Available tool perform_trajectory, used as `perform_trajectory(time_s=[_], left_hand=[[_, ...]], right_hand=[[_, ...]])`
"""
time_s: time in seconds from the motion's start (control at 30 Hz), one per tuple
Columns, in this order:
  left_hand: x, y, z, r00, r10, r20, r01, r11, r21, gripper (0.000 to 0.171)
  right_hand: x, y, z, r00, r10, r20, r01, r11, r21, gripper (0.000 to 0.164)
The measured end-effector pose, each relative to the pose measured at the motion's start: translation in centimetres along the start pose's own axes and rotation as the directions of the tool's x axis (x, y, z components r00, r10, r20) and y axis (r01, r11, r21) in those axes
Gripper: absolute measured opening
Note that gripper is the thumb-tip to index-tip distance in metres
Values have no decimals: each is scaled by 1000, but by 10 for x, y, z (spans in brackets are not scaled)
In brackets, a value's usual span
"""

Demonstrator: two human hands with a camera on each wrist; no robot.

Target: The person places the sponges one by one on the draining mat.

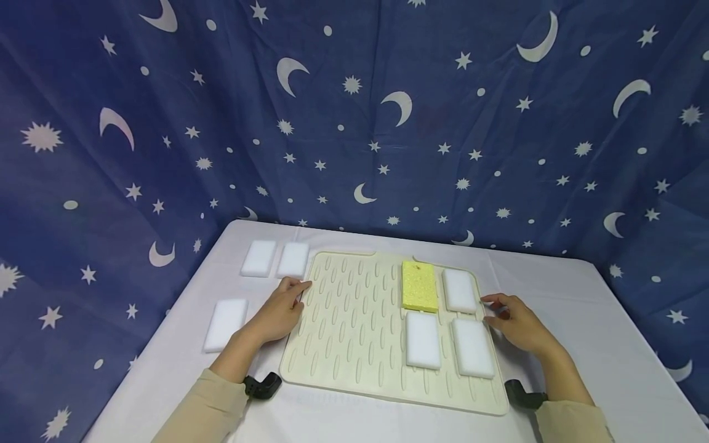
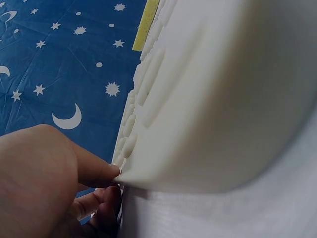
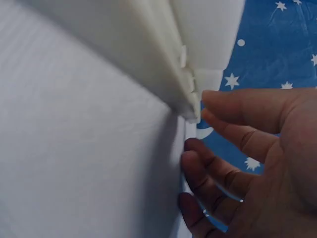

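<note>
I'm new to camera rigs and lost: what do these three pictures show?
There is no robot: a person works with bare hands. The wide picture comes from a camera on the head; the close ones from wrist cameras, left and right. On the white tablecloth lies a cream ridged mat. It carries one yellow block and three white blocks; three more lie to its left. The left hand pinches one side edge of the mat; the right hand is at the opposite edge; whether it touches is unclear.
</note>
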State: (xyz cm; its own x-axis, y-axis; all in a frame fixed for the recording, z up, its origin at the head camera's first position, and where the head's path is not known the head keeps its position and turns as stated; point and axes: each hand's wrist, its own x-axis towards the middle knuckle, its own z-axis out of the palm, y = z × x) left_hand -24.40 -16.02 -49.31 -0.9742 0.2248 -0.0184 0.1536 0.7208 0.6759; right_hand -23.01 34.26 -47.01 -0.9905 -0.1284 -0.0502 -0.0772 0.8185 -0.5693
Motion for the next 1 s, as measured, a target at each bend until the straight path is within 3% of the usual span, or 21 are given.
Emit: perform_trajectory(time_s=[0.53,0.7,1.0], left_hand=[[0,-1,-3,1000,-16,26,17,1000,-23,53],[-4,4,-12,999,-20,43,21,1000,-15,58],[0,24,-42,998,21,59,-27,995,99,61]], right_hand=[[3,10,5,999,23,25,-24,999,33,48],[4,10,4,999,2,32,-4,999,48,49],[2,14,6,999,17,45,-19,998,53,52]])
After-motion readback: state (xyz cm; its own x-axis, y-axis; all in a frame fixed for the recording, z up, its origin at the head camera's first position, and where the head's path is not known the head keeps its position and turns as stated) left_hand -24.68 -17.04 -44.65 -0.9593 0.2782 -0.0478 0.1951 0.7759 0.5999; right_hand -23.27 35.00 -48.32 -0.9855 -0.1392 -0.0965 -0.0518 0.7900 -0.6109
